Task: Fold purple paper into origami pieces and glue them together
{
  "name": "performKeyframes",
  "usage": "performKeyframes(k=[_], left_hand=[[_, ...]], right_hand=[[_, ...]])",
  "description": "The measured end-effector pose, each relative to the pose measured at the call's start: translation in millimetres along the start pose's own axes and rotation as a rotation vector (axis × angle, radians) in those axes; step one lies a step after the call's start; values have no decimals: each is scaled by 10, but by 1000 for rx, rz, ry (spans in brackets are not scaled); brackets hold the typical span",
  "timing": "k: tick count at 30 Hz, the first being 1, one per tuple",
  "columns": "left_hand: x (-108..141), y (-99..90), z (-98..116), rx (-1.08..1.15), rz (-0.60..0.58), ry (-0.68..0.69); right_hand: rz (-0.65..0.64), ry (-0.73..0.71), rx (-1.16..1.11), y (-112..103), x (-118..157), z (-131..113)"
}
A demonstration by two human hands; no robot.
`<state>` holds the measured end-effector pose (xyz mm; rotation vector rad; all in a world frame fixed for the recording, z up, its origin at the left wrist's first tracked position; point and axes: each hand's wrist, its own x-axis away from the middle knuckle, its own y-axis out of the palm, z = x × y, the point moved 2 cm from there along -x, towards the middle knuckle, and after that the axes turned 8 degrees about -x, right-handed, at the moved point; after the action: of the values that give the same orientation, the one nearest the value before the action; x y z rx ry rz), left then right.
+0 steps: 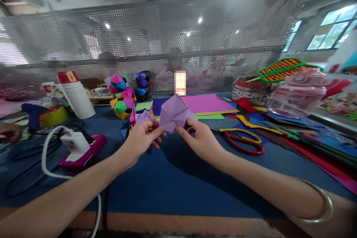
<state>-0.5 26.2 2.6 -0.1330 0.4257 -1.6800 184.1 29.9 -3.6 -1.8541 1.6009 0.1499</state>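
Observation:
A folded piece of lilac origami paper (174,113) is held up above the blue tabletop, its creases meeting near the middle. My left hand (146,132) pinches its lower left edge between thumb and fingers. At its lower right edge, my right hand (199,134) grips it the same way. Just behind my left hand lie several folded paper pieces (143,116), lilac, yellow and pink among them. Red and yellow scissors (245,141) rest on the table to the right of my right hand.
A stack of paper cups (76,96) and a purple power strip (83,154) with cables stand left. Finished paper balls (122,106) sit behind. Pink paper sheets (208,104) lie at the back. Right are coloured paper strips (259,124), a pink plastic jar (297,96) and a basket (251,91).

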Motion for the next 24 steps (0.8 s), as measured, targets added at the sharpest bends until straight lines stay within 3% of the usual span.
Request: performKeyframes(k=[14, 24], left_hand=[[29, -27, 53, -1, 30, 32], [48, -2, 92, 15, -46, 103]], right_hand=[[-7, -2, 6, 9, -4, 2], [-72, 14, -55, 47, 19, -2]])
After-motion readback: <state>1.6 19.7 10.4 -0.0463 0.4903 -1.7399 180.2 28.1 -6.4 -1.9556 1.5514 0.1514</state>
